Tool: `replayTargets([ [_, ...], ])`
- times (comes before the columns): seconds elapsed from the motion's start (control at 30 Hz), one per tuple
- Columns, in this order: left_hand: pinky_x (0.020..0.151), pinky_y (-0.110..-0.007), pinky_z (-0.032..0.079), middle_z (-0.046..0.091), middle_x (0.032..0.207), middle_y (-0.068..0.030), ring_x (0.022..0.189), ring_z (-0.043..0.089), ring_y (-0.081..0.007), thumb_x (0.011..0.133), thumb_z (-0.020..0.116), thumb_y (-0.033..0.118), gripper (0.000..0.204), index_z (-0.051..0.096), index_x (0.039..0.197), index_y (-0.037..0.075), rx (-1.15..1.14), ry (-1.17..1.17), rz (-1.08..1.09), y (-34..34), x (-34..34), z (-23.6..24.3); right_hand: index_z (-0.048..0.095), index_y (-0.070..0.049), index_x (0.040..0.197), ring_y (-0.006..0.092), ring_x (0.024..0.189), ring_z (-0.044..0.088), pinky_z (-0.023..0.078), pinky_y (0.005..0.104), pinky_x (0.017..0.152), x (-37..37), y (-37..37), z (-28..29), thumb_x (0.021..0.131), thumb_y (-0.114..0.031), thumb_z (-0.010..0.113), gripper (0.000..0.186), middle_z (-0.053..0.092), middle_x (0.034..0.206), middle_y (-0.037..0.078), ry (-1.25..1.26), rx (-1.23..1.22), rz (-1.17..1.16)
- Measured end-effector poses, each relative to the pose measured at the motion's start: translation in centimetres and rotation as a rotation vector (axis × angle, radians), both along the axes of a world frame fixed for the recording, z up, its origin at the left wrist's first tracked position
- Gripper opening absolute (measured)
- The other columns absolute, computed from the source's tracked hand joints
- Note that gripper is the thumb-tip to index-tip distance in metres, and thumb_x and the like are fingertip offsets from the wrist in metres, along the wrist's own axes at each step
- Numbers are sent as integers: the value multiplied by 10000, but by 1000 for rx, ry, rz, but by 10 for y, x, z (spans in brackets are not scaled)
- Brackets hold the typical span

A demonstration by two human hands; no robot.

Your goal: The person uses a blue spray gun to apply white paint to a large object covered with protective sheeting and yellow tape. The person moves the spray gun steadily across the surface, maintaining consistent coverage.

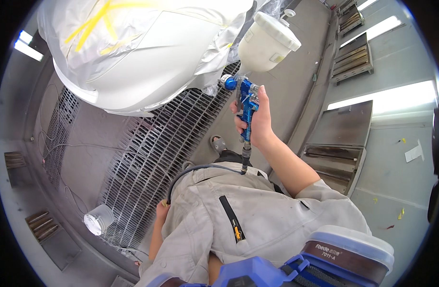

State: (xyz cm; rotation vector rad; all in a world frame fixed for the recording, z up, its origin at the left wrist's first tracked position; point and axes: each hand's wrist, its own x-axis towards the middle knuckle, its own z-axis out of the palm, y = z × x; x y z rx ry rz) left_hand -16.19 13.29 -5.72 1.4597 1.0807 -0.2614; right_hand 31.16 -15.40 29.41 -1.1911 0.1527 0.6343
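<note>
My right hand (259, 117) is wrapped round the grip of a blue spray gun (247, 98), held upright with its nozzle pointing left. A white paint cup (267, 43) with a lid sits on top of the gun. From the fitting under the grip, a dark air hose (205, 166) curves left across my body. My left hand (162, 209), low at my side, is closed round this hose; its fingers are partly hidden. Just left of the nozzle stands a white car body (147, 52), partly covered by clear masking film (52, 33) and yellow tape (92, 24).
A metal floor grating (152, 143) runs below the car. A whitish bucket (99, 219) stands on the floor at lower left, near thin loose lines (81, 145). Vented metal boxes (339, 148) line the right wall. Parts of a blue respirator (253, 272) show at the bottom.
</note>
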Motion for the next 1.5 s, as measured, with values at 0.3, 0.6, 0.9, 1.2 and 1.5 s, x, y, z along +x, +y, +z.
replayTargets([
  [0.3, 770, -304, 523, 743, 866, -49, 804, 666, -124, 858, 830, 192, 239, 744, 998, 18, 243, 134, -173, -17, 57, 24, 575, -73, 1026, 104, 485, 391, 358, 295, 470, 67, -28, -3, 975, -809, 290, 791, 583, 861, 31, 27, 42, 10],
  [0.6, 782, -308, 513, 733, 885, -12, 832, 650, -114, 892, 788, 206, 222, 729, 1036, 48, 138, -32, -306, -26, 81, -38, 536, -114, 1079, 99, 480, 399, 364, 294, 463, 123, -57, -1, 1002, -770, 328, 692, 586, 826, 12, 74, 78, 16],
  [0.9, 784, -320, 529, 735, 882, -26, 818, 669, -147, 890, 792, 177, 182, 741, 993, 36, 155, 28, -195, -55, 146, 57, 551, -83, 968, 99, 471, 401, 360, 297, 463, 141, -66, 1, 1009, -766, 302, 729, 559, 813, 16, 7, 91, 93],
  [1.2, 760, -327, 528, 736, 854, -27, 801, 680, -147, 873, 805, 159, 154, 751, 956, 41, 294, 210, -227, -94, 177, 109, 578, -40, 1024, 103, 465, 389, 355, 291, 448, 143, -68, 0, 998, -779, 277, 799, 595, 867, 59, -15, 70, 134],
  [1.5, 691, -338, 513, 718, 784, -35, 726, 648, -151, 837, 848, 220, 219, 742, 888, 35, 318, 204, -225, -100, 148, 74, 585, -62, 1135, 101, 467, 388, 360, 289, 441, 146, -79, -2, 1011, -760, 268, 778, 590, 861, 57, -13, 110, 92],
])
